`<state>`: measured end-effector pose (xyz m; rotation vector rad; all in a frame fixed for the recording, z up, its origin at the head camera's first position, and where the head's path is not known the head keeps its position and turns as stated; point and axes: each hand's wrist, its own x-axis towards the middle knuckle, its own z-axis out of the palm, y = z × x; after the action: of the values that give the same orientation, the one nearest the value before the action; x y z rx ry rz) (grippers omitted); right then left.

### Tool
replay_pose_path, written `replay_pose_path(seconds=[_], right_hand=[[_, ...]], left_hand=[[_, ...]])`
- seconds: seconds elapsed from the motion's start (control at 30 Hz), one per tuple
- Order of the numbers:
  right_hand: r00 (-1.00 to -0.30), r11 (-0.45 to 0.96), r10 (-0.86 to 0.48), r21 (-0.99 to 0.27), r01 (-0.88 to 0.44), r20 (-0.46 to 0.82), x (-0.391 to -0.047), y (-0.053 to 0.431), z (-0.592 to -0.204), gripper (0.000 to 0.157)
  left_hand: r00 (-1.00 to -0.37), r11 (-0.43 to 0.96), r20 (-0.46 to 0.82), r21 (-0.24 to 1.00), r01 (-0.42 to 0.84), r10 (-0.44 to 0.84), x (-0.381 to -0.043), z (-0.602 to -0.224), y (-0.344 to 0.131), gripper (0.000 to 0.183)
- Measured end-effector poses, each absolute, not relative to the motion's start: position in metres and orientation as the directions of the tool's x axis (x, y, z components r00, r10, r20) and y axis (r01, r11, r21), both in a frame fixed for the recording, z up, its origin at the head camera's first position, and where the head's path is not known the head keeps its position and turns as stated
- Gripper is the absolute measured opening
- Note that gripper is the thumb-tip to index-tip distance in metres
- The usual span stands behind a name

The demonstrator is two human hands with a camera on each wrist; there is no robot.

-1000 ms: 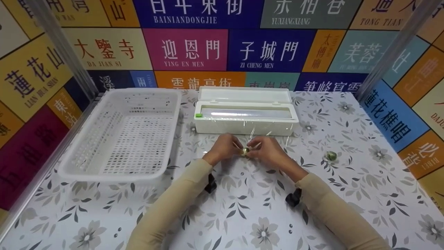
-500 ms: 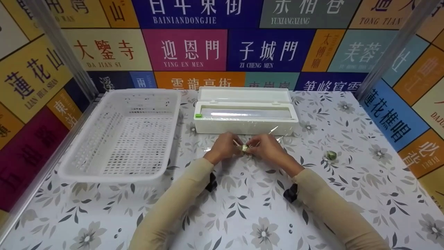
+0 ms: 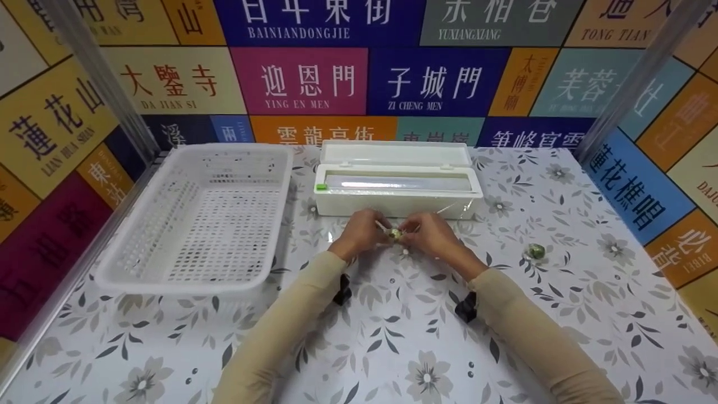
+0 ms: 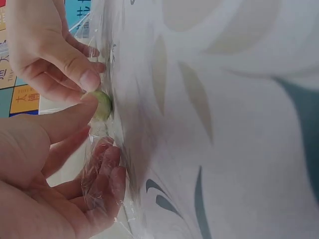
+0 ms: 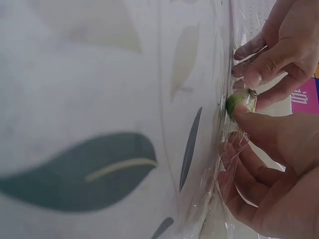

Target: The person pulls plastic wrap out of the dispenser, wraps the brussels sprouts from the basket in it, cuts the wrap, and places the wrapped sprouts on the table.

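A small round green fruit or vegetable (image 4: 103,105), its exact kind unclear, lies in clear cling film (image 4: 94,174) between both hands. My left hand (image 3: 362,233) holds it from the left, with the thumb on it and the other fingers curled behind the film. From the right, my right hand (image 3: 431,234) pinches the green ball and film at the other side, its thumb tip close to the left thumb. Just beyond the hands stands a white cling film box (image 3: 398,205) with its lid raised and a roll inside. Film runs down its front toward the hands.
To the left stands a white perforated plastic basket (image 3: 190,285). A second green ball (image 3: 535,251), seemingly in film, lies on the flower-patterned tablecloth (image 3: 426,348) at the right. Panels with printed signs (image 3: 300,81) enclose the back and sides.
Both hands have moved slightly forward, toward the film box, with the green ball between them. The film's bright creases have shifted to the right. Basket, box and second ball stay put.
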<state>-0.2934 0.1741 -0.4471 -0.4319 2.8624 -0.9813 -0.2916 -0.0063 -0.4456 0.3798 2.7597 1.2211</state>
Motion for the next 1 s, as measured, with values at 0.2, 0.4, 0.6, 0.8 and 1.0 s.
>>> replay_pose_path(seconds=[0.2, 0.4, 0.6, 0.8, 1.0], right_hand=[[-0.974, 0.768, -0.228, -0.617, -0.171, -0.014, -0.293, 0.17, -0.442, 0.026], [-0.98, 0.797, -0.201, -0.581, -0.163, -0.001, -0.295, 0.165, -0.442, 0.016], [-0.985, 0.817, -0.168, -0.557, -0.152, 0.021, -0.295, 0.162, -0.444, 0.017], [-0.987, 0.836, -0.159, -0.526, -0.155, 0.039, -0.298, 0.159, -0.445, 0.017], [-0.992, 0.814, -0.124, -0.574, -0.094, -0.013, -0.303, 0.159, -0.443, 0.013]], left_hand=[[-0.968, 0.668, 0.039, 0.717, 0.2, 0.248, -0.297, -0.446, -0.003, 0.014], [-0.974, 0.659, 0.058, 0.727, 0.193, 0.221, -0.3, -0.447, -0.003, 0.013], [-0.981, 0.648, 0.085, 0.741, 0.179, 0.174, -0.3, -0.451, -0.001, 0.008], [-0.986, 0.641, 0.074, 0.753, 0.151, 0.147, -0.3, -0.451, 0.001, 0.008], [-0.989, 0.606, 0.066, 0.784, 0.133, 0.132, -0.303, -0.451, 0.0, 0.01]])
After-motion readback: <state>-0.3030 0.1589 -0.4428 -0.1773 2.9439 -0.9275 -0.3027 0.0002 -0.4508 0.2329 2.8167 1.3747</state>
